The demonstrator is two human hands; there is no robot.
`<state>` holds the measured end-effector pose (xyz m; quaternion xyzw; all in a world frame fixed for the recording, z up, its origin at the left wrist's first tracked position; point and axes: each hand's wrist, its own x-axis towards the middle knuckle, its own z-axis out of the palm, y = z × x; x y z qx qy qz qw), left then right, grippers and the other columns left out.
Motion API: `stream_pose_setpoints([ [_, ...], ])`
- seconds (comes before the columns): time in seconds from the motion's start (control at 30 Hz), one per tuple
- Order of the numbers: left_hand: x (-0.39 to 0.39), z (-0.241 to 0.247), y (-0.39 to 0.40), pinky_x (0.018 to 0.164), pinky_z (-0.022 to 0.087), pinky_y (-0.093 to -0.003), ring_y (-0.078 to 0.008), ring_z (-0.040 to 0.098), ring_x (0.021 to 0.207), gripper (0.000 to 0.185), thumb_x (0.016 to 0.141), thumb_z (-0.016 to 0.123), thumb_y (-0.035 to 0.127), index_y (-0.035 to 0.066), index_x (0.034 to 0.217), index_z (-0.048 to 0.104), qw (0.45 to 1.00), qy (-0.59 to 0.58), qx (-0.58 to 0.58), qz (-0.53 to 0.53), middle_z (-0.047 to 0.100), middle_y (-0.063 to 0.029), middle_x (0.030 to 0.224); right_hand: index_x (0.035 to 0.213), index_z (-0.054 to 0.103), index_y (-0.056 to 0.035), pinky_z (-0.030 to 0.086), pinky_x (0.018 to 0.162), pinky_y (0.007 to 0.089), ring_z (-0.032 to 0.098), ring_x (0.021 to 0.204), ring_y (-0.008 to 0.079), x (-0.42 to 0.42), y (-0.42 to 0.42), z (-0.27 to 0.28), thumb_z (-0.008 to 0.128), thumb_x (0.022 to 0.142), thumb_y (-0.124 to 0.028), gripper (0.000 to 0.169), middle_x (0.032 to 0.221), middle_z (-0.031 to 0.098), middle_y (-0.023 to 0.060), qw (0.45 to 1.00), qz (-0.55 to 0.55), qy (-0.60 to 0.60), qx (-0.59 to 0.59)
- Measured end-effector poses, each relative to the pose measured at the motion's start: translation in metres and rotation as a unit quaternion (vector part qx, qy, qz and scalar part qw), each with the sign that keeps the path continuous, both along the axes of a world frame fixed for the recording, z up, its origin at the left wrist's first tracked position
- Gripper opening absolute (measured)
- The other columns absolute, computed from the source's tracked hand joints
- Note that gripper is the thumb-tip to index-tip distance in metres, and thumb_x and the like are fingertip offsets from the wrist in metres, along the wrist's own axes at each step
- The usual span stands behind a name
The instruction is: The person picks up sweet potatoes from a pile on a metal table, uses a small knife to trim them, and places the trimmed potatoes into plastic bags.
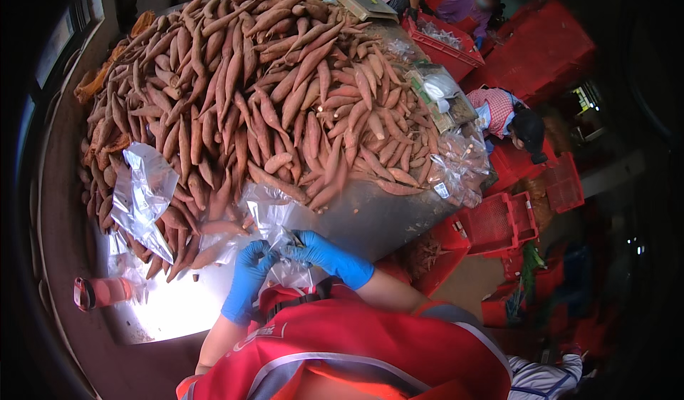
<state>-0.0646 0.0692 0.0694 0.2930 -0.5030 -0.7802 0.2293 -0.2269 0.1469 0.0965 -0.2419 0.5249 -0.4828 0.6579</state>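
Observation:
Both of my hands wear blue gloves and meet at the table's front edge. My left hand [249, 276] pinches a crumpled clear plastic bag [271, 210] between thumb and fingers. From the other side, my right hand [324, 256] grips the same bag, its fingertips close to the left ones. Part of the bag spreads over the table beyond my hands, and some plastic hangs below them. What lies inside the bag is hard to make out. A large heap of sweet potatoes [256, 90] rises just beyond, with loose ones beside my left hand.
Clear bags [143, 197] lie on the heap's left side, near a red bottle [104, 293]. Filled bags [460, 167] and a weighing scale [443, 98] stand at the table's right edge. Red crates [489, 221] crowd the floor, where a co-worker [499, 114] bends down.

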Motion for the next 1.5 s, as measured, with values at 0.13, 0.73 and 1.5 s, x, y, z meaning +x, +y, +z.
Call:
stream_pose_setpoints([
  [0.13,-0.005,0.009,-0.008,0.071,0.041,-0.0236,-0.01,0.051,0.081,0.019,0.075,0.064,0.007,0.003,0.091,0.053,0.996,-0.003,-0.074,-0.057,0.055,-0.0025,0.085,0.1,0.058,-0.0044,0.044,0.065,0.021,0.054,0.07,0.008,0.007,-0.003,-0.018,0.063,0.077,-0.012,0.025,0.082,0.059,-0.0011,0.993,-0.093,-0.07,-0.024],
  [0.73,0.036,-0.047,-0.024,0.062,0.04,-0.0259,-0.0126,0.048,0.067,0.008,0.076,0.062,0.004,0.001,0.075,0.054,0.958,-0.046,-0.197,0.203,0.054,-0.0034,0.075,0.072,0.056,-0.0055,0.029,0.038,0.0208,0.039,0.043,0.008,-0.077,0.011,-0.051,0.059,0.076,-0.009,0.006,0.06,0.052,0.0017,0.88,-0.456,-0.129,-0.016],
  [1.5,-0.002,-0.005,-0.03,0.083,0.042,-0.0299,-0.0185,0.056,0.088,0.032,0.085,0.052,0.026,-0.002,0.1,0.055,0.978,-0.071,-0.164,-0.104,0.059,-0.0115,0.096,0.105,0.052,-0.0095,0.045,0.064,0.0345,0.059,0.075,0.0246,-0.038,-0.006,-0.001,0.058,0.077,-0.018,0.03,0.087,0.06,0.014,0.75,0.194,0.632,0.001],
])
